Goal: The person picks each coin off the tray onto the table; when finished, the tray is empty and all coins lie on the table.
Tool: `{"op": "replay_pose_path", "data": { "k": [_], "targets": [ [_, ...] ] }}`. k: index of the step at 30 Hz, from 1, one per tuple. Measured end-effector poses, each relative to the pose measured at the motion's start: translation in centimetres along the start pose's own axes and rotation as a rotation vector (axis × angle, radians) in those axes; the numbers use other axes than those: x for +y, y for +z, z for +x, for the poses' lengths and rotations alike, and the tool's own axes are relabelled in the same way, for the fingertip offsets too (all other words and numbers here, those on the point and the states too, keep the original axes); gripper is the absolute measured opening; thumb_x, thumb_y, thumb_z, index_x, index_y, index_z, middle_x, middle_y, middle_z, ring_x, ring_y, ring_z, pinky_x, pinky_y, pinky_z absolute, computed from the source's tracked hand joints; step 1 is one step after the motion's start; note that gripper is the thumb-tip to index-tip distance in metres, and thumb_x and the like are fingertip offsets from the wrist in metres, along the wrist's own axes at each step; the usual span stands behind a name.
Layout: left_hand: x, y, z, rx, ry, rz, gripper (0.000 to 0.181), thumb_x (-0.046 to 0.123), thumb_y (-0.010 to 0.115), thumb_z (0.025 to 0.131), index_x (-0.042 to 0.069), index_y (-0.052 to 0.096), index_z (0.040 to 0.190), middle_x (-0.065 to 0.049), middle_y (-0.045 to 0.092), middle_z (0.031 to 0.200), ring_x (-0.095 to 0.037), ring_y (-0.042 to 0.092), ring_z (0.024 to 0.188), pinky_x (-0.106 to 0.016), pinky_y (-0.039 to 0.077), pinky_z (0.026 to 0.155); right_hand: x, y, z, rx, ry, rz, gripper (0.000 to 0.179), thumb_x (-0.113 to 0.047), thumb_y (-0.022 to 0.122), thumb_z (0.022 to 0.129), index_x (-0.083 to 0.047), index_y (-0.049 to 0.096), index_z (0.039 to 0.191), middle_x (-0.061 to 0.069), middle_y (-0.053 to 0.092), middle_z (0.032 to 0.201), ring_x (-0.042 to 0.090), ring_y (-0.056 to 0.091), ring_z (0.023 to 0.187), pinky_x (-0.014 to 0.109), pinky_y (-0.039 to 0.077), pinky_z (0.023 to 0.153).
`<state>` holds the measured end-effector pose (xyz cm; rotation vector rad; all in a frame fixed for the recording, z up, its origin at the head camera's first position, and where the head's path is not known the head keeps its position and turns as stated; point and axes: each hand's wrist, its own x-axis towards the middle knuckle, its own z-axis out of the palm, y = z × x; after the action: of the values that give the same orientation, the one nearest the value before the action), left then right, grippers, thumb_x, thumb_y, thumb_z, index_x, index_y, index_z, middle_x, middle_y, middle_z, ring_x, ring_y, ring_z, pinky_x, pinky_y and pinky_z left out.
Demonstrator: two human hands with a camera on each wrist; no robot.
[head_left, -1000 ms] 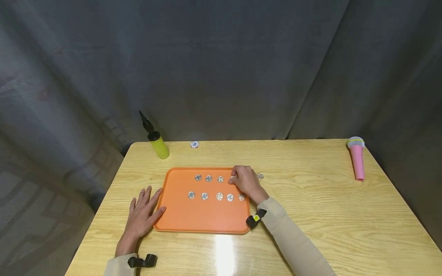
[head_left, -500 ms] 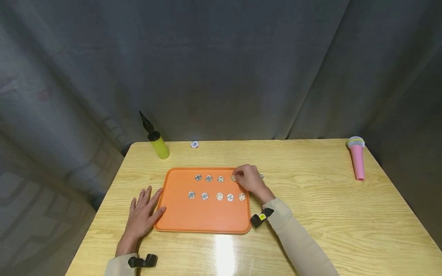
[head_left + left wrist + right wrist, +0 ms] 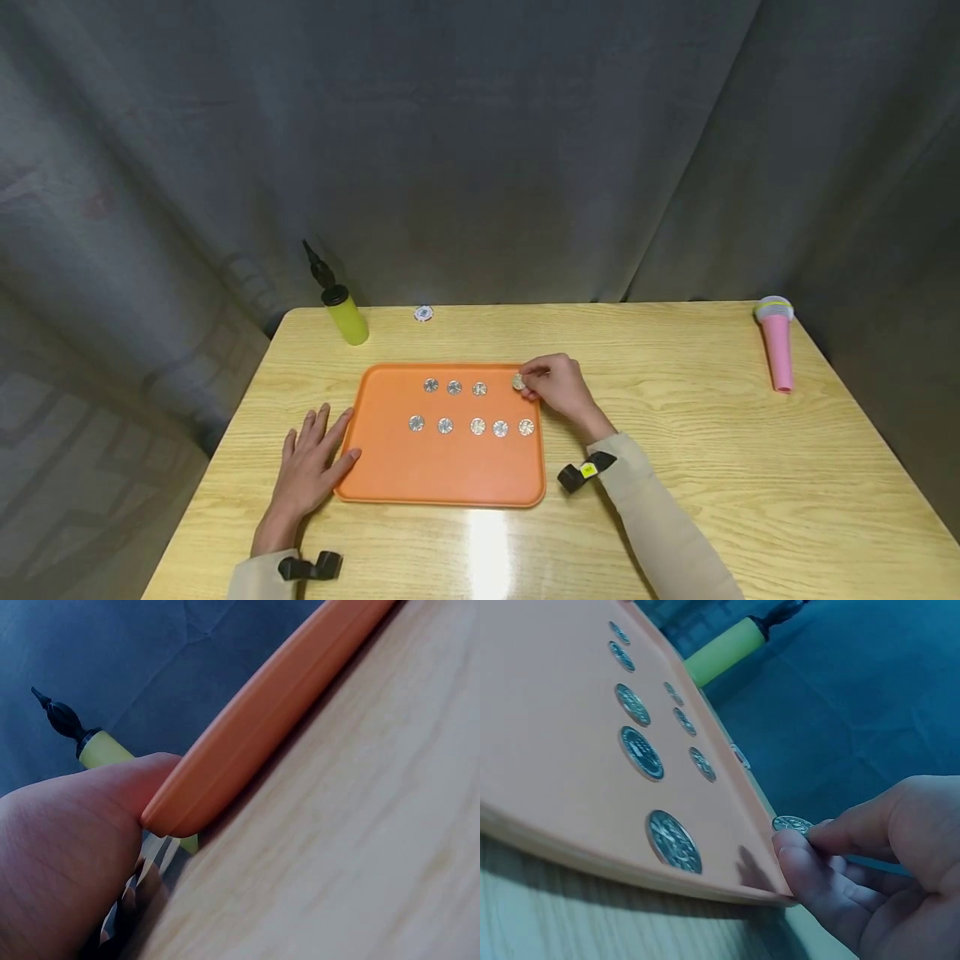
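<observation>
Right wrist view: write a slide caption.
The right hand pinches a coin above an orange tray holding eight more coins.

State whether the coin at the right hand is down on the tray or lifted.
Lifted: the right hand pinches the coin above the tray; the hand's shadow lies apart.

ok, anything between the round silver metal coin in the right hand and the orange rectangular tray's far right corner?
Nothing visible. The right hand pinches the round silver metal coin by that corner of the orange rectangular tray, with no other coin showing there. The nearest far-row coin lies clear to its left.
</observation>
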<state>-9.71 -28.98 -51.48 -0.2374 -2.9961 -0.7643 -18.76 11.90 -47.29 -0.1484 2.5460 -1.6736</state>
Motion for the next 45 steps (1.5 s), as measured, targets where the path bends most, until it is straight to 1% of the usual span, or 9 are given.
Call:
{"op": "replay_pose_path", "data": {
  "k": [5, 11, 15, 19, 25, 31, 35, 41, 45],
  "targets": [
    [-0.1, 0.1, 0.0, 0.005, 0.004, 0.002, 0.068, 0.043, 0.061, 0.096, 0.017, 0.040, 0.155, -0.029, 0.023, 0.163, -0.053, 0.014, 0.151, -0.073, 0.006, 0.115, 0.4, -0.9, -0.1, 0.013, 0.033, 0.058, 0.016, 0.004, 0.062, 0.093, 0.010, 0.072, 0.104, 0.025, 0.075, 0.086, 0.013, 0.073, 0.065, 0.025, 0.061, 0.060],
    [-0.1, 0.1, 0.0, 0.009, 0.015, 0.003, 0.067, 0.042, 0.061, 0.096, 0.018, 0.040, 0.155, -0.029, 0.023, 0.163, -0.054, 0.015, 0.151, -0.074, 0.006, 0.115, 1.4, -2.1, -0.3, 0.039, 0.069, 0.157, 0.019, 0.006, 0.060, 0.093, 0.016, 0.069, 0.106, 0.031, 0.073, 0.091, 0.009, 0.071, 0.065, 0.024, 0.060, 0.062],
    [-0.2, 0.1, 0.0, 0.012, 0.018, 0.006, 0.067, 0.042, 0.061, 0.096, 0.018, 0.040, 0.155, -0.029, 0.024, 0.163, -0.054, 0.015, 0.151, -0.074, 0.007, 0.115, 2.1, -3.2, -0.6, 0.056, 0.096, 0.201, 0.021, 0.006, 0.060, 0.093, 0.018, 0.067, 0.109, 0.030, 0.073, 0.091, 0.007, 0.070, 0.065, 0.023, 0.061, 0.063],
    [-0.2, 0.2, 0.0, 0.016, 0.018, 0.012, 0.068, 0.042, 0.061, 0.095, 0.018, 0.040, 0.155, -0.029, 0.024, 0.163, -0.054, 0.015, 0.151, -0.074, 0.007, 0.115, 2.7, -4.6, -1.0, 0.073, 0.109, 0.222, 0.023, 0.007, 0.060, 0.093, 0.020, 0.065, 0.111, 0.027, 0.074, 0.091, 0.005, 0.071, 0.066, 0.023, 0.061, 0.064],
    [-0.2, 0.2, 0.0, 0.019, 0.019, 0.017, 0.067, 0.043, 0.061, 0.095, 0.019, 0.040, 0.155, -0.029, 0.024, 0.163, -0.053, 0.016, 0.151, -0.073, 0.007, 0.115, 3.5, -6.3, -1.3, 0.115, 0.160, 0.263, 0.027, 0.009, 0.059, 0.092, 0.024, 0.061, 0.115, 0.012, 0.075, 0.081, 0.006, 0.072, 0.065, 0.023, 0.061, 0.065],
    [-0.2, 0.2, 0.0, 0.017, 0.012, 0.010, 0.068, 0.043, 0.062, 0.095, 0.019, 0.040, 0.155, -0.029, 0.024, 0.163, -0.053, 0.015, 0.151, -0.074, 0.007, 0.115, 4.5, -7.5, -1.8, 0.139, 0.175, 0.256, 0.029, 0.008, 0.058, 0.094, 0.023, 0.059, 0.119, 0.005, 0.074, 0.080, 0.004, 0.071, 0.067, 0.022, 0.061, 0.067],
    [-0.1, 0.1, -0.1, 0.013, 0.010, 0.009, 0.067, 0.042, 0.061, 0.095, 0.019, 0.040, 0.155, -0.029, 0.024, 0.163, -0.054, 0.015, 0.151, -0.074, 0.007, 0.115, 5.1, -8.0, -2.2, 0.143, 0.184, 0.239, 0.029, 0.007, 0.057, 0.095, 0.023, 0.058, 0.120, 0.004, 0.073, 0.082, 0.002, 0.071, 0.069, 0.020, 0.061, 0.068],
    [0.0, 0.1, -0.1, 0.018, 0.015, 0.009, 0.067, 0.041, 0.062, 0.095, 0.018, 0.041, 0.154, -0.030, 0.024, 0.163, -0.054, 0.016, 0.150, -0.074, 0.007, 0.115, 5.5, -8.6, -2.5, 0.150, 0.200, 0.204, 0.030, 0.005, 0.058, 0.095, 0.021, 0.060, 0.120, 0.011, 0.075, 0.088, 0.001, 0.071, 0.068, 0.020, 0.061, 0.069],
    [0.0, 0.1, 0.0, 0.013, 0.011, 0.012, 0.067, 0.042, 0.061, 0.095, 0.018, 0.040, 0.155, -0.029, 0.024, 0.163, -0.054, 0.015, 0.151, -0.073, 0.007, 0.115, 5.7, -8.9, -2.6, 0.162, 0.212, 0.161, 0.030, 0.004, 0.060, 0.095, 0.020, 0.061, 0.120, 0.014, 0.076, 0.090, 0.001, 0.070, 0.067, 0.020, 0.060, 0.068]
  ]
}}
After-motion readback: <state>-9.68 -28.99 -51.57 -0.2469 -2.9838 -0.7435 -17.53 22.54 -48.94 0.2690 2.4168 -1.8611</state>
